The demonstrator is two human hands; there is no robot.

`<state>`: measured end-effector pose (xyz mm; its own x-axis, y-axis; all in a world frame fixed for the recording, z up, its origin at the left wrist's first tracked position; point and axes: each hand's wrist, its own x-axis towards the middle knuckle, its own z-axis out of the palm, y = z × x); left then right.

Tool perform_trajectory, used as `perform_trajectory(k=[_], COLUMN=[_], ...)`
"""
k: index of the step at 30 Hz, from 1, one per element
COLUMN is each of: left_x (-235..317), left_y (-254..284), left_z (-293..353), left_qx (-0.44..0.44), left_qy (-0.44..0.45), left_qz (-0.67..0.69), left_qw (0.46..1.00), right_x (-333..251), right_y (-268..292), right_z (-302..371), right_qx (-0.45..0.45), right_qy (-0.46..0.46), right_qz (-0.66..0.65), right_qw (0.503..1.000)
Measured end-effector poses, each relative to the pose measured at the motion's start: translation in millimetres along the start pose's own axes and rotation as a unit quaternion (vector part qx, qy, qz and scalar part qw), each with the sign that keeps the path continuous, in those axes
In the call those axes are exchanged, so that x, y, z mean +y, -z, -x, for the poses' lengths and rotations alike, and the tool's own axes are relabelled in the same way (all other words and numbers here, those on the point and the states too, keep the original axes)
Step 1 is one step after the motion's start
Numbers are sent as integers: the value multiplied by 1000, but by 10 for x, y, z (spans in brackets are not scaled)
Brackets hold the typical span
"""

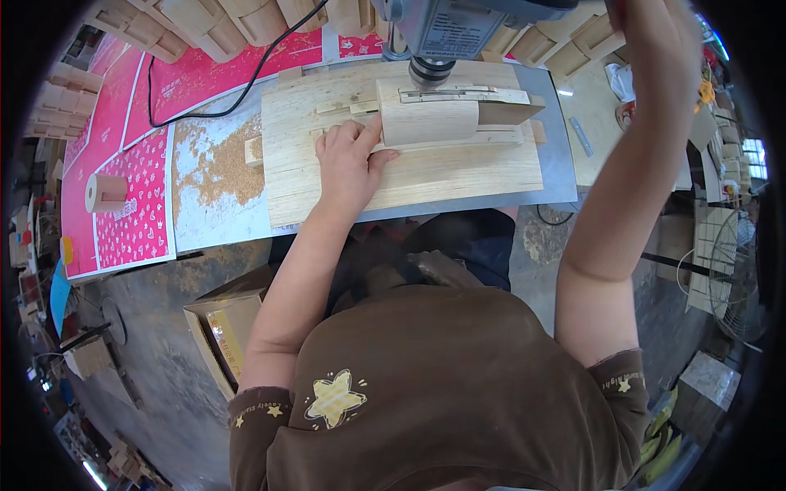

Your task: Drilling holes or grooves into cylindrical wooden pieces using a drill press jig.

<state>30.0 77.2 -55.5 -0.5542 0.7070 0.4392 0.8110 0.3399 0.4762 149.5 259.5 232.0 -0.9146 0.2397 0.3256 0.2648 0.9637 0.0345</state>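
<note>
A pale wooden block with a curved top lies on a light wooden board, fenced by thin wood strips. At the block's left end is my left hand, index finger and thumb pressed against it and the other fingers bent on the board. Above the block hangs a drill press with a metal chuck; any bit under it is hard to make out. My right hand is raised at the upper right beside the machine, smeared by motion. Its fingers run out of the picture, so their grip is hidden.
Sawdust covers the bench left of the board. A wooden cylinder stands on pink printed sheeting. Several wooden pieces line the back, crossed by a black cable. A cardboard box and a fan flank me.
</note>
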Motion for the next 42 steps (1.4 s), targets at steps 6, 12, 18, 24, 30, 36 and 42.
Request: perform_trajectory(k=[6,12,18,24,30,36,42], left_x=[9,73,-62,71,126,69,-188], left_y=[-177,-115,-218,-107,-148,-142,451], left_z=[-77,-179,21,-66,-160,-139,111], left_qx=[-5,2,2,-10,33,-6,-3], left_qy=[-11,-22,-19,24,61,38,65], left_qz=[22,10,-21,72,167,186,242], left_qw=[1000,1000,1000,997,983,982,968], right_x=[-125,28,20,140,249,329,434], right_y=[-1328,-2049,-1624,-475,-874,-1754,-2031], right_z=[886,673,715,-111,-317,924,1085], right_qx=[270,438,428,316,339,132,77], right_qy=[-122,20,24,-155,-116,-21,-14], right_qz=[-394,-306,-299,-301,-444,-220,-115], right_qw=[870,845,853,886,822,966,990])
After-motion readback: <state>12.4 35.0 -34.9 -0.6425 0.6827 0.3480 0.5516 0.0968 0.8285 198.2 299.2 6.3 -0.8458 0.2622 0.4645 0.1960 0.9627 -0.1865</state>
